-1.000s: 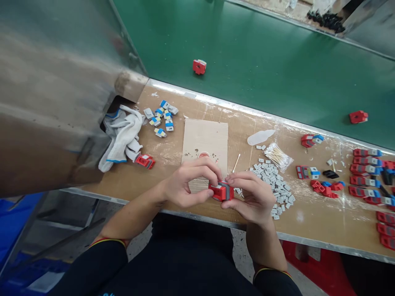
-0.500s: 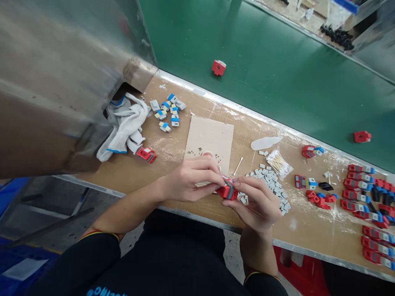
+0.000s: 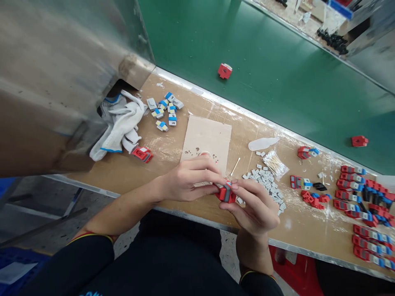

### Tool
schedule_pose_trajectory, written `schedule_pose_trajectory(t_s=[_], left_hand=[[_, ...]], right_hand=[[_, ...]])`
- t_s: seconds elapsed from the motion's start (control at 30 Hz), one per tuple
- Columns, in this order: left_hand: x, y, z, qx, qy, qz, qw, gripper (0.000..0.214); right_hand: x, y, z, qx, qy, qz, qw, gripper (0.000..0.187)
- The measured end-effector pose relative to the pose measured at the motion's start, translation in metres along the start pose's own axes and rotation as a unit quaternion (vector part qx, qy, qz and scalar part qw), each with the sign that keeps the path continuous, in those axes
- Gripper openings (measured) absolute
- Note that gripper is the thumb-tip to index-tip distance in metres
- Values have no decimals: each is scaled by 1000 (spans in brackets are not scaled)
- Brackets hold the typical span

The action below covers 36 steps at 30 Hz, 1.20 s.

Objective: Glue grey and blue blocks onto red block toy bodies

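Both my hands meet over the near edge of the wooden bench [image 3: 173,164]. Between them is a small red and grey plastic part [image 3: 226,192]. My left hand [image 3: 188,179] pinches its left side with curled fingers. My right hand [image 3: 256,203] cups it from the right and below, fingers wrapped round it. A heap of small grey pieces [image 3: 268,181] lies just beyond my right hand. A cardboard sheet [image 3: 207,137] lies behind my left hand.
White gloves [image 3: 119,125] and a red part [image 3: 142,153] lie at the left by a metal housing [image 3: 61,74]. Blue and grey pieces [image 3: 163,111] sit behind them. Cotton swabs [image 3: 276,162] and rows of red parts [image 3: 364,205] fill the right. A green conveyor belt [image 3: 277,74] carries two red parts [image 3: 224,70].
The camera has swung slightly, shifting the bench in the picture. My hands stay together on the red and grey part, which has turned a little between my fingers.
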State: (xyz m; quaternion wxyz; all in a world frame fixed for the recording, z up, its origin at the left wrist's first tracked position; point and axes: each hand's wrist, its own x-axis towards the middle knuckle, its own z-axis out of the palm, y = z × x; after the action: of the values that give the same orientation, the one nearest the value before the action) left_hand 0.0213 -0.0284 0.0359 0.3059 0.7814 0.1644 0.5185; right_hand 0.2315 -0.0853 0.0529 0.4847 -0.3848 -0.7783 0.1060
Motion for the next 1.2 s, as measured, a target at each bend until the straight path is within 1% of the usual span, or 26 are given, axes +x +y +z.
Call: schedule_pose_trajectory(t_s=[0.07,0.13,0.23,0.3,0.37,0.43,0.53,0.63,0.73,0.9,1.07,1.2], left_hand=[[-1,0,1,2,6,-2,1000,5],[-3,1,3,-4,27,-8,1000,7],[-6,3,6,-24,59,-10,998,6],[-7,5,7,-36,62,-12,997,5],[-7,7,7,-42,58,-13,997,7],[-7,8,7,-44,59,-16,997,9],[-5,8,8,-54,74,-21,996,7],[-4,6,8,-75,89,-13,993,2],[-4,5,9,-63,98,-4,993,4],[-5,6,7,-20,98,-1,995,4],[-5,10,6,-15,91,-10,996,8],[-5,10,7,-15,93,-12,995,7]], right_hand=[[-1,0,1,-7,6,-6,1000,49],[-3,2,3,-3,11,-6,1000,50],[-5,4,5,16,9,0,1000,65],[-5,5,6,28,-11,2,1000,71],[-4,5,6,43,-34,-2,999,67],[-2,3,7,59,-38,-6,998,63],[-2,3,8,71,-20,-8,997,62],[-3,4,9,75,-3,-16,997,65],[-4,5,9,77,2,-24,997,67],[-7,5,11,56,-7,-28,998,64],[-10,5,13,36,-6,-43,998,60],[-10,3,13,20,-13,-42,999,62]])
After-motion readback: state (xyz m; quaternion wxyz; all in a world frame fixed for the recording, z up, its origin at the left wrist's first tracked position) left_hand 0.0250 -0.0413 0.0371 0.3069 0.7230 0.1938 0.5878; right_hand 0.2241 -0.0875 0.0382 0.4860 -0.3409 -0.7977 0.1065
